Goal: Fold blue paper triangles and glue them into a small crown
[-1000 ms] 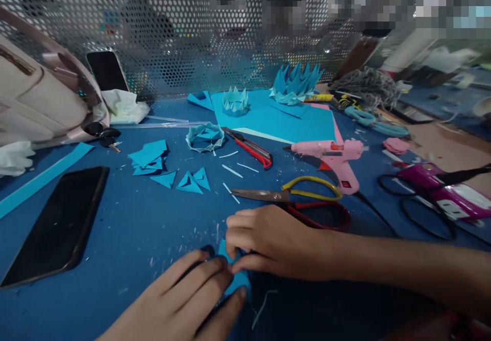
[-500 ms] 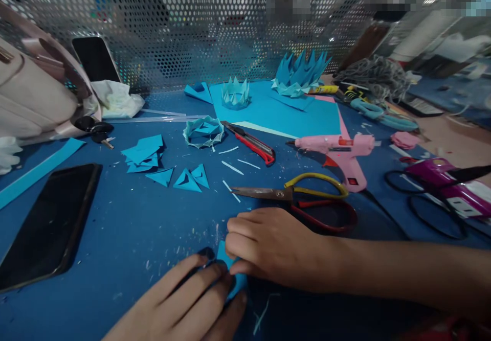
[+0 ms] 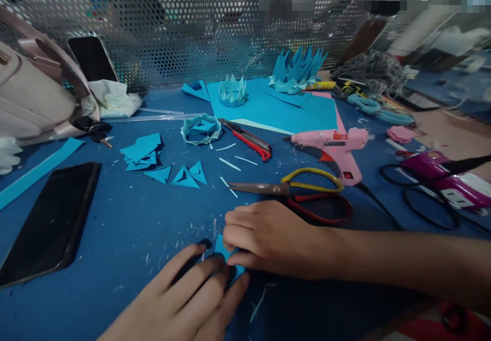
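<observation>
A small piece of blue paper lies on the blue table at the lower middle, mostly covered by my hands. My left hand has its fingertips bent down on the paper's lower left part. From the right, my right hand presses on the paper with curled fingers, thumb near my left fingertips. Scissors with one yellow and one red handle lie just beyond my right hand. Folded blue triangles and a stack of blue paper pieces sit further left.
A red utility knife, a pink glue gun, a pale folded paper ring and a spiky blue paper piece lie further back. A dark phone is at left, a purple power strip at right.
The whole view has shifted slightly, so things at the right appear a little higher and further left. Both hands stay on the blue paper, with little visible movement.
</observation>
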Demonstrator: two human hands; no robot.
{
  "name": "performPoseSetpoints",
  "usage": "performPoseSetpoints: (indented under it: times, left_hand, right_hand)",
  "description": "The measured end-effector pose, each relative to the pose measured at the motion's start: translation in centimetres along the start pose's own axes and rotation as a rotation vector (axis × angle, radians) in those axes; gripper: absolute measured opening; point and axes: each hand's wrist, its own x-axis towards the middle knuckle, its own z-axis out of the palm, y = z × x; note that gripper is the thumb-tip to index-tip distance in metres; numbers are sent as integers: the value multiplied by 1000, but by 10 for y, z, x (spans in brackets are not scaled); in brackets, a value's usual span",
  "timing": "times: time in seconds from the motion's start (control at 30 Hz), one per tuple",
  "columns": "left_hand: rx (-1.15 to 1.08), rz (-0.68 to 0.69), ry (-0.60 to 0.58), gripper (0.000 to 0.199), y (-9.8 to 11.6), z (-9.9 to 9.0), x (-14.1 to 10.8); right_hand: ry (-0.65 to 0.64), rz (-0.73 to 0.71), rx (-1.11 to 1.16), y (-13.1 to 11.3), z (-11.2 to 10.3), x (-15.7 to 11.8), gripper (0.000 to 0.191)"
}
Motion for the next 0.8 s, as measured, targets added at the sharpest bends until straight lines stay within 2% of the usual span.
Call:
performPoseSetpoints:
  times: [0.43, 0.8]
  left_hand:
    - [40, 42, -22, 30, 2, -10, 6]
    - [44, 40, -2, 30, 5, -12, 6]
  right_hand:
    - [139, -32, -111, -4, 10, -4, 21]
    - [160, -2, -108, -8, 11, -7, 19]
